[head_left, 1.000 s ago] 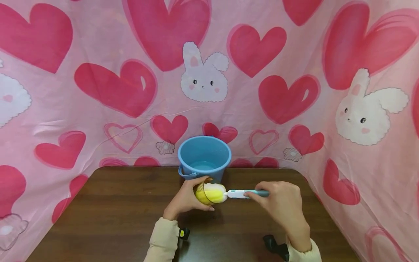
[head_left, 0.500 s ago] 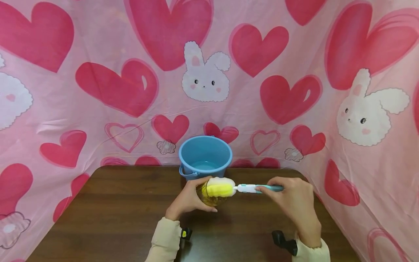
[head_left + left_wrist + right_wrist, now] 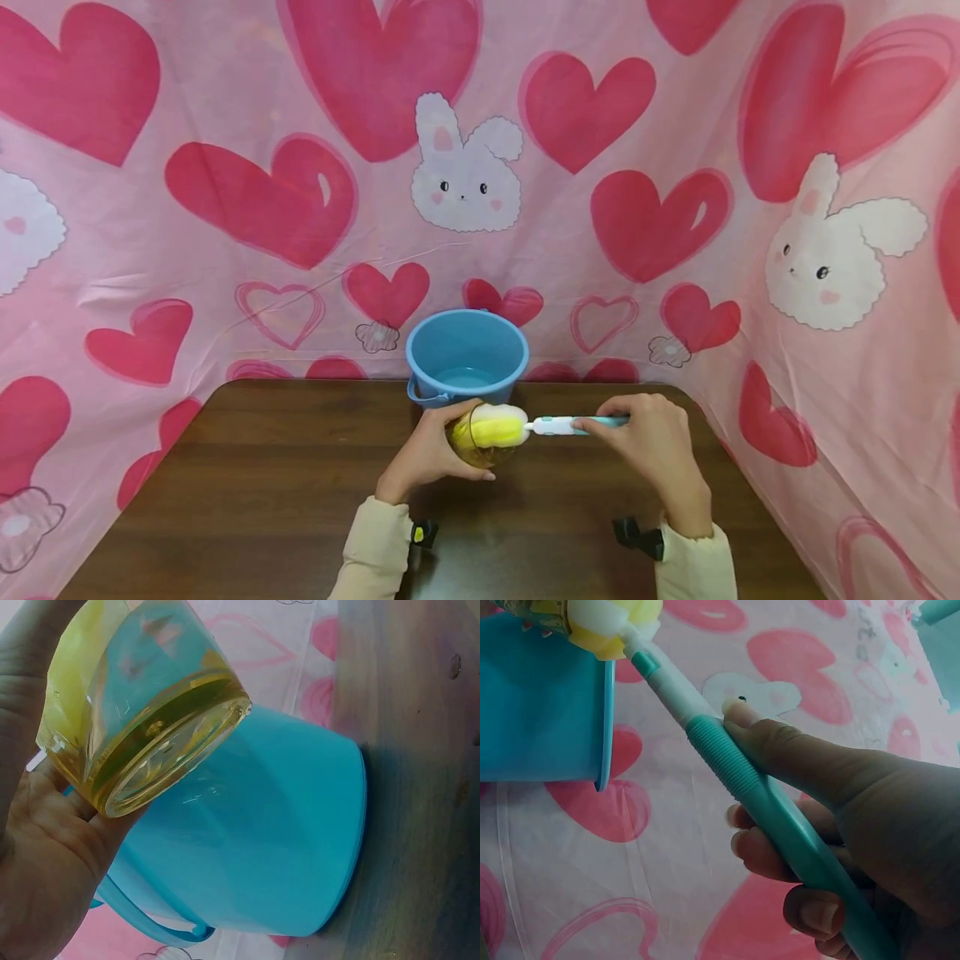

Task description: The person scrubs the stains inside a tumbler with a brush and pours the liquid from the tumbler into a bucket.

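My left hand [image 3: 423, 454] holds a clear amber glass [image 3: 165, 727] on its side, thumb and fingers around it, mouth facing right. Partly inside that mouth is the yellow and white sponge head [image 3: 498, 429] of a bottle brush. My right hand [image 3: 652, 450] grips the brush's white and teal handle [image 3: 757, 795], with the thumb along it in the right wrist view. The sponge's far end shows only through the glass. Both hands are above the table, in front of a blue bucket [image 3: 416, 367].
The bucket stands at the back of the dark wooden table [image 3: 300, 467], its handle [image 3: 150, 922] hanging down at the side. Behind and at both sides hangs a pink cloth [image 3: 555, 250] printed with hearts and rabbits. Black straps [image 3: 637, 537] are at the wrists.
The right hand drew the brush rightward, so more sponge came out of the glass, then moved it slightly back left. The left hand and glass stay nearly in place.
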Demonstrator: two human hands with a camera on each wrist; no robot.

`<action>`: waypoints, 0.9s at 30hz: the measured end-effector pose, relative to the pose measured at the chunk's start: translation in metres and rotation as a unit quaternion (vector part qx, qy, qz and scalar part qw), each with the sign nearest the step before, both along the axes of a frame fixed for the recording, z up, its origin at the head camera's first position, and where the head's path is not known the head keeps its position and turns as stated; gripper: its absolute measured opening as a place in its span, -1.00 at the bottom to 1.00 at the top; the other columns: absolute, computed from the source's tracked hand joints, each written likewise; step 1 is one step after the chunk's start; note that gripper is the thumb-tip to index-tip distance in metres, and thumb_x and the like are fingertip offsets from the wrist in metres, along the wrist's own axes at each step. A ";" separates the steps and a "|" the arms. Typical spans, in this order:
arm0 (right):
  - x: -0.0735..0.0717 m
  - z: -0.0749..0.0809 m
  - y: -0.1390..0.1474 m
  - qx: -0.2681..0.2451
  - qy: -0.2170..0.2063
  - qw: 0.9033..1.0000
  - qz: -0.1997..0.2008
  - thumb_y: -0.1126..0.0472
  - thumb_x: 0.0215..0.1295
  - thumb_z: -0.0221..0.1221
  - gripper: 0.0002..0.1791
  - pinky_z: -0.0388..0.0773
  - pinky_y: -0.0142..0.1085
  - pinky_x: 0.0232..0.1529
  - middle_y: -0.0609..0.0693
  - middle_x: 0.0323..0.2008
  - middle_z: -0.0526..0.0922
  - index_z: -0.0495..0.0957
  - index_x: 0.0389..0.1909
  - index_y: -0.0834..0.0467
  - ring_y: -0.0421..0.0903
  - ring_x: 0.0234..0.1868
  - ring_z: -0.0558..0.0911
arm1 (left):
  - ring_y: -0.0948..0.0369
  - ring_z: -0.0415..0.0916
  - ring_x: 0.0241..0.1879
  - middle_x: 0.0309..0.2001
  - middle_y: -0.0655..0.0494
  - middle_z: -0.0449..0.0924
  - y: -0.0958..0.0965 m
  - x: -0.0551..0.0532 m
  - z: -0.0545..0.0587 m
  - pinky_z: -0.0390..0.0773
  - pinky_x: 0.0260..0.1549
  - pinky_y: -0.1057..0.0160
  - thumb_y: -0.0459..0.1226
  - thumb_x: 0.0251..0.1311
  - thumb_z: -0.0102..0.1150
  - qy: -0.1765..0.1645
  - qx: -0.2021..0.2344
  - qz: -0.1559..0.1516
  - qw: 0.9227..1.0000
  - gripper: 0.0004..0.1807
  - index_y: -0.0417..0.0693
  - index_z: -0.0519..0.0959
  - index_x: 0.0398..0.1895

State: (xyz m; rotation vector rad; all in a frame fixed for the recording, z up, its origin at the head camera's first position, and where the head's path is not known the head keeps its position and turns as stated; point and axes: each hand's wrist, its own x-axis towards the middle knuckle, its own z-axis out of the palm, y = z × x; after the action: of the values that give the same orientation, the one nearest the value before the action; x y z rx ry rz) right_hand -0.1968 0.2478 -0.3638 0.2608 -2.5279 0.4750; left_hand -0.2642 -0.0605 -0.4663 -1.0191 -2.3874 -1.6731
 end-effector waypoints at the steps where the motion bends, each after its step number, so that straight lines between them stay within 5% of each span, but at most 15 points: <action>1: 0.000 0.000 0.000 0.000 -0.008 1.000 0.000 -0.17 -0.12 0.58 -0.69 0.32 -0.27 -0.57 -0.25 -0.69 0.61 0.80 -0.52 -0.05 -0.20 -0.60 0.41 | 0.19 0.45 0.16 0.15 0.38 0.56 0.000 0.000 0.000 0.58 0.16 0.11 -0.28 -0.26 0.72 -0.001 0.000 0.002 1.000 -0.08 0.34 0.50 0.28; 12: -0.003 -0.003 0.000 0.002 -0.062 0.998 0.003 -0.21 -0.04 0.53 -0.68 0.39 -0.25 -0.52 -0.26 -0.66 0.61 0.79 -0.53 -0.05 -0.19 -0.55 0.44 | 0.20 0.46 0.13 0.13 0.38 0.57 0.001 0.003 0.003 0.59 0.16 0.08 -0.16 -0.30 0.75 0.023 -0.007 0.006 1.000 -0.08 0.33 0.51 0.27; 27: 0.011 0.005 -0.006 0.047 -0.147 0.988 0.006 -0.32 0.09 0.41 -0.66 0.40 -0.27 -0.48 -0.29 -0.63 0.55 0.77 -0.54 -0.15 -0.21 -0.51 0.41 | 0.16 0.41 0.22 0.19 0.36 0.56 0.002 0.002 0.000 0.58 0.14 0.12 -0.17 -0.28 0.74 -0.011 0.010 0.023 1.000 -0.04 0.20 0.50 0.35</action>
State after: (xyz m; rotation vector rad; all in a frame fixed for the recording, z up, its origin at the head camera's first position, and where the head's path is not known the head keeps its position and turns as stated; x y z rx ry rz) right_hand -0.1857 0.2422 -0.3586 0.2577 -2.8429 0.4271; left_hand -0.2624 -0.0580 -0.4658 -0.9410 -2.3840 -1.6972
